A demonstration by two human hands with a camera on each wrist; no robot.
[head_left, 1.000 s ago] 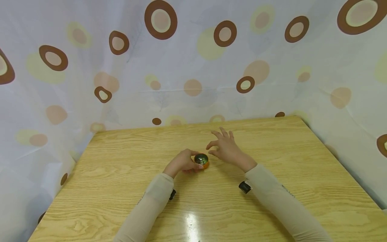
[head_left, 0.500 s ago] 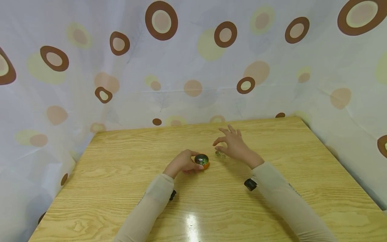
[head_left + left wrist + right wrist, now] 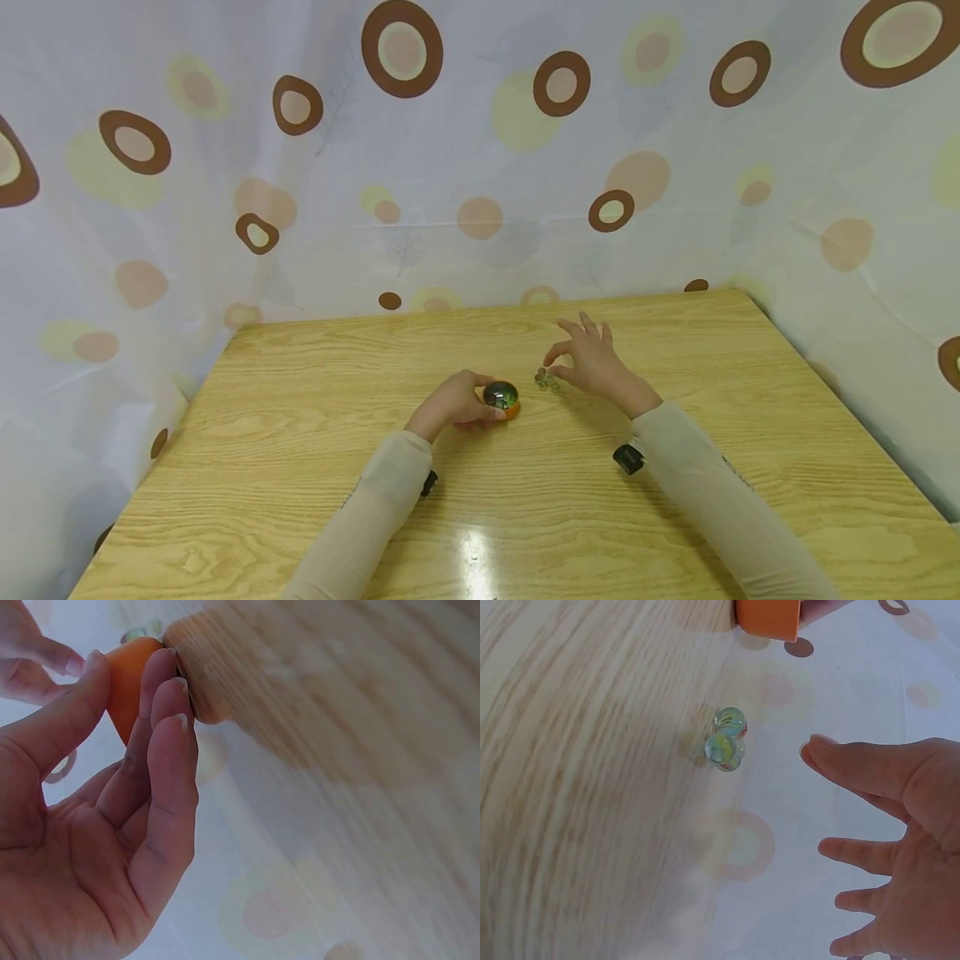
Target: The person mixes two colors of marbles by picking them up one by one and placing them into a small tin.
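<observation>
My left hand point(image 3: 474, 400) grips a small orange cup point(image 3: 502, 399) with a shiny dark inside, standing on the wooden table point(image 3: 300, 433). The left wrist view shows the fingers point(image 3: 166, 712) curled round the cup's orange wall point(image 3: 129, 681). A few glass marbles point(image 3: 547, 381) lie on the table just right of the cup. My right hand point(image 3: 561, 367) hovers beside them with fingers spread, thumb and forefinger nearest, holding nothing. In the right wrist view two marbles point(image 3: 724, 736) lie together, a gap away from the thumb point(image 3: 855, 766), with the cup point(image 3: 769, 616) beyond.
A white curtain with brown and yellow rings point(image 3: 480, 167) hangs round the back and both sides of the table. A bright glare point(image 3: 474, 558) lies on the wood near me. Black wrist cameras point(image 3: 627, 458) sit on both sleeves.
My right hand has drawn away to the right of the cup, uncovering the marbles on the table. Its thumb and forefinger have since bent down towards them. The left hand and cup stay put.
</observation>
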